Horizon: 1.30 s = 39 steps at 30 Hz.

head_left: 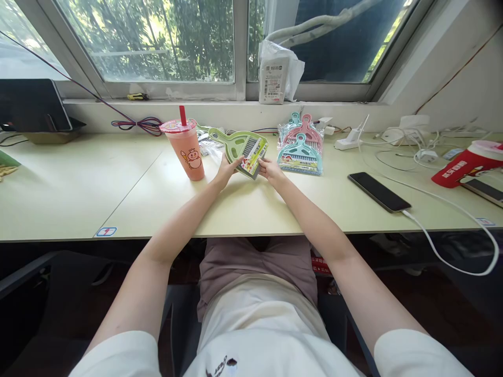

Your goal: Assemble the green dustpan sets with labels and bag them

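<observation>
A green mini dustpan and brush set (240, 145) with a printed label is held tilted above the table. Its handle points to the upper left. My left hand (227, 170) grips its lower left edge, and my right hand (271, 172) pinches its lower right corner by the label. Close to my left hand stands a pink drink cup (187, 153) with a red straw. Right of my right hand lie several bagged dustpan sets, with a blue one (301, 156) in front and a pink one (305, 132) behind. Clear plastic wrapping (214, 149) shows partly behind the green set.
A black phone (379, 191) on a white charging cable lies at the right, near a tilted red cup (463, 165) and a white power strip (348, 140). A dark tablet (33, 106) stands at the far left. Coiled cables (147, 125) lie along the wall.
</observation>
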Each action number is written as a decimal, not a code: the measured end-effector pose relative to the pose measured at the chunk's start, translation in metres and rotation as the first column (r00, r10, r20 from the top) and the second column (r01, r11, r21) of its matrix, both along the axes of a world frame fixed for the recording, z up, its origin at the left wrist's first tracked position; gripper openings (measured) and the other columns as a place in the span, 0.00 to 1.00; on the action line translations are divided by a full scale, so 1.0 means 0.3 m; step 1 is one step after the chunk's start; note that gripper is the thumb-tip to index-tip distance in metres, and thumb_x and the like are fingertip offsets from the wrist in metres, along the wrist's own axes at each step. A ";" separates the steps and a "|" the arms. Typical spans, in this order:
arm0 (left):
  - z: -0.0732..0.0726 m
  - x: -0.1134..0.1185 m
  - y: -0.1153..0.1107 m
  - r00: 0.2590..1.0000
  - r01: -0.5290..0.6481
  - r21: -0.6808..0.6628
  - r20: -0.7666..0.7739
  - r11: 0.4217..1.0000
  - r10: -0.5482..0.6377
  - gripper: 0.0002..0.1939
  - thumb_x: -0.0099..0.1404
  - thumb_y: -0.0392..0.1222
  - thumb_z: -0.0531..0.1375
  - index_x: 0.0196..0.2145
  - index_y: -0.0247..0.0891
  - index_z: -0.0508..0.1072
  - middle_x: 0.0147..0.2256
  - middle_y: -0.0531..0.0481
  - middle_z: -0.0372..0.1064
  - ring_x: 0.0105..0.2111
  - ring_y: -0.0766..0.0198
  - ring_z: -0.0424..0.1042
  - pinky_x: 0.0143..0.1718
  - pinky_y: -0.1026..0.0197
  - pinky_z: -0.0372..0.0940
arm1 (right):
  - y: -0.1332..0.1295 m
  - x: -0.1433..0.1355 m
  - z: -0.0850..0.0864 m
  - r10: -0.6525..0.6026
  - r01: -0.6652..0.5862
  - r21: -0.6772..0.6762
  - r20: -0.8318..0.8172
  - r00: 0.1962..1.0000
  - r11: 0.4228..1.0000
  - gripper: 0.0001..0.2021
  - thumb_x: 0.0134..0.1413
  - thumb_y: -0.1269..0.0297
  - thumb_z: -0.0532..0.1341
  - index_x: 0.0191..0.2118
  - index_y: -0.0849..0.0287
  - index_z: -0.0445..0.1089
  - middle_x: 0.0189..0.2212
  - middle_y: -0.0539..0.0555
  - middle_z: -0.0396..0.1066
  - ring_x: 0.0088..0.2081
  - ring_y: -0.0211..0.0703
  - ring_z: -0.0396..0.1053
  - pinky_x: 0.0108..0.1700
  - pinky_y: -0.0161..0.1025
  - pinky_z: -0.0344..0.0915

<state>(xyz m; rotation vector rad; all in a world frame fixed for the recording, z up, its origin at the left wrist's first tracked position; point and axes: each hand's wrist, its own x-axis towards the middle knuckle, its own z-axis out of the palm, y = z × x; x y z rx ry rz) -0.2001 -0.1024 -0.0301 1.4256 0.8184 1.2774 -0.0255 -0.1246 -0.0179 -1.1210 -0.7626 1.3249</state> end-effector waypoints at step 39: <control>0.001 0.003 -0.005 0.981 -0.033 0.055 -0.190 0.998 0.043 0.40 0.56 0.44 0.68 0.61 0.42 0.53 0.56 0.40 0.70 0.47 0.54 0.78 0.34 0.59 0.77 | -0.014 0.040 0.035 -0.007 0.003 0.103 0.033 0.999 0.995 0.05 0.65 0.74 0.61 0.38 0.58 0.73 0.28 0.48 0.80 0.29 0.36 0.78 0.48 0.40 0.79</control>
